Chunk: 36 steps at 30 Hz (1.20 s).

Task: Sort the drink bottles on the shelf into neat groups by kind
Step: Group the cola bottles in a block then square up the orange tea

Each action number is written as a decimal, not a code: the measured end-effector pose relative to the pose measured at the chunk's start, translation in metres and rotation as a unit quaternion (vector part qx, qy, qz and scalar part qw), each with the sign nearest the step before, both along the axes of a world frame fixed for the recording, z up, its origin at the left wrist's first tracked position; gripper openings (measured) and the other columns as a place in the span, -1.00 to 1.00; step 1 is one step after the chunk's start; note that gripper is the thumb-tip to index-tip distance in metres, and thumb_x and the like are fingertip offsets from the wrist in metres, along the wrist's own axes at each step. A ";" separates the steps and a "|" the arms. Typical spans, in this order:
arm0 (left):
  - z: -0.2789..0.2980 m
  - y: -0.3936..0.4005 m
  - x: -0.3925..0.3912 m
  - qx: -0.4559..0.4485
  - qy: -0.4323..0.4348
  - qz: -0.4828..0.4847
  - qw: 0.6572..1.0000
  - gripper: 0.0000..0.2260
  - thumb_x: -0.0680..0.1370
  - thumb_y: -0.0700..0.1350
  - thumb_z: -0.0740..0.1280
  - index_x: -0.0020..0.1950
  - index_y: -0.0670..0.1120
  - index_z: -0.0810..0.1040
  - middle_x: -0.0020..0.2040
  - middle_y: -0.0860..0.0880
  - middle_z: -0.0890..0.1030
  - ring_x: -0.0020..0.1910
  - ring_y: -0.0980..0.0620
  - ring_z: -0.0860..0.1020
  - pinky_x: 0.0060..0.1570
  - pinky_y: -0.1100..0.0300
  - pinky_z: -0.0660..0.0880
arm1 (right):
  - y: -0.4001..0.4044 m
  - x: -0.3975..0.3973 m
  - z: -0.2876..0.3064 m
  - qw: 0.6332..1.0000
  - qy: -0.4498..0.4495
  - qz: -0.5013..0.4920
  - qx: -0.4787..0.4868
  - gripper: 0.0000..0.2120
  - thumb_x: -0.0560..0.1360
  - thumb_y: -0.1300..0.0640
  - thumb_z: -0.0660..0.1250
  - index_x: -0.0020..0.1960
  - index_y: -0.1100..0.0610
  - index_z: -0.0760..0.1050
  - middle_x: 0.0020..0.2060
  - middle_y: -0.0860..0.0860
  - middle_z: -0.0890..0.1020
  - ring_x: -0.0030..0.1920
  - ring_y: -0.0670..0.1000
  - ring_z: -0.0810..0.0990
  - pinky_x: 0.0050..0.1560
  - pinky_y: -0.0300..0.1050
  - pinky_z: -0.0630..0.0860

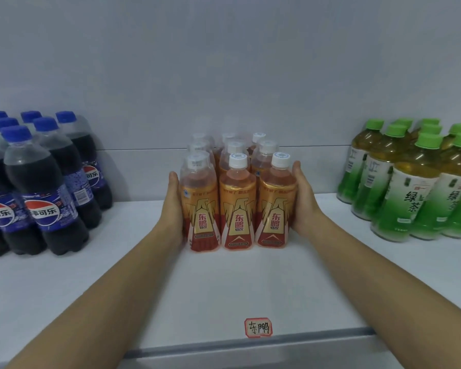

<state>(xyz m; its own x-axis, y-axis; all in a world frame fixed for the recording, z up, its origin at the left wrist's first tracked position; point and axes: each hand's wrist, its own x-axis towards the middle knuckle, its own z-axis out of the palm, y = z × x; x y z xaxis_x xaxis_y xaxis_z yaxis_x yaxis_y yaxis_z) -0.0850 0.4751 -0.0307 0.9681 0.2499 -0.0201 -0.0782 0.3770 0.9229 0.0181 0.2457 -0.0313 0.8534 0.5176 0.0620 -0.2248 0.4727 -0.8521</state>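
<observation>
On the white shelf [224,283], my left hand [174,206] and right hand [302,201] pressed flat, fingers straight, against either side of the orange energy-drink bottles [237,198], squeezing them into a tight block. Cola bottles [37,182] stood grouped left, green tea bottles [415,179] right, well apart.
</observation>
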 end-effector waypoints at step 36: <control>0.042 -0.039 -0.115 0.595 -0.222 0.093 0.767 -0.88 0.55 -0.07 0.25 -0.13 0.04 0.57 -0.16 0.15 0.60 -0.14 0.09 0.56 -0.25 0.33 0.43 | -0.122 -0.079 -0.002 0.625 -0.476 -0.188 -0.589 -0.61 0.61 0.05 0.32 0.43 -0.04 0.42 0.34 -0.09 0.53 0.35 -0.04 0.44 0.38 -0.01 0.40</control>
<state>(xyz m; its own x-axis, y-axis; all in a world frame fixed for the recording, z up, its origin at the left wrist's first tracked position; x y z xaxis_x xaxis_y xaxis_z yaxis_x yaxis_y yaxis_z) -0.1996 0.4360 0.0110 0.7592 -0.0301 0.6502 -0.4345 -0.7672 0.4718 -0.0612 0.1241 -0.0332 0.7945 0.4572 0.3997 0.5885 -0.7420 -0.3211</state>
